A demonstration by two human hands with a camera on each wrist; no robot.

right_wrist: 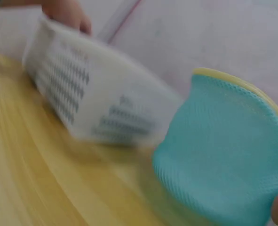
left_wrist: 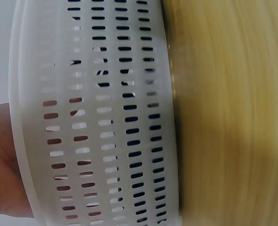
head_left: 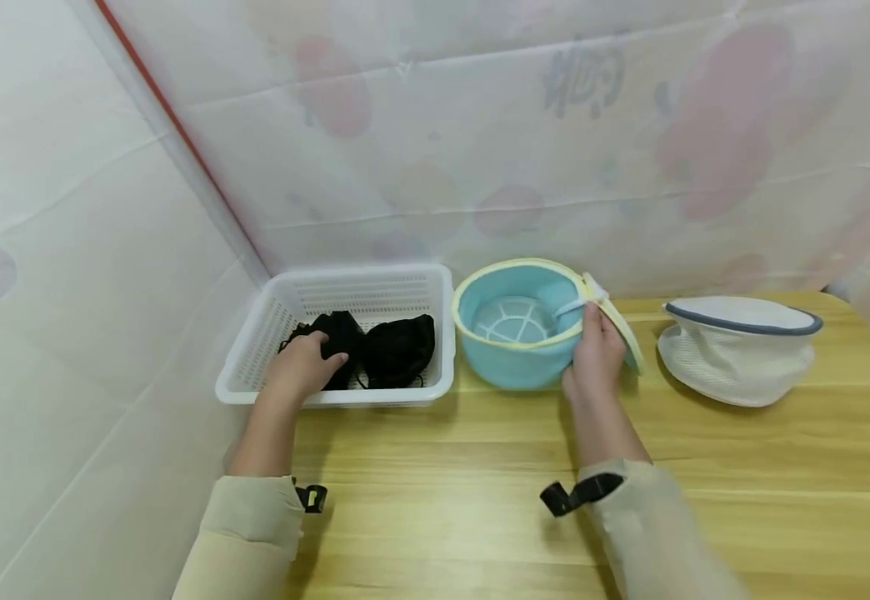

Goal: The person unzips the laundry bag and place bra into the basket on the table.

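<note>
Turquoise bag (head_left: 513,368) gapes, right hand (head_left: 596,354) pinching its rim (head_left: 510,342), grip of left hand (head_left: 300,367) unclear.

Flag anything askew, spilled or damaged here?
Slightly askew: the white mesh bag with grey-blue trim, at the right of the wooden table; its side looks slumped and creased. No spill or damage shows; both black fabric bundles lie inside the white slotted plastic basket.

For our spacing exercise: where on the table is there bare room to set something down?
Bare table lies between the sleeves, in front of the white basket and blue mesh bag, and again right of the right sleeve, in front of the white mesh bag. Crowded: where basket and blue mesh bag sit side by side, and around the right hand.
</note>
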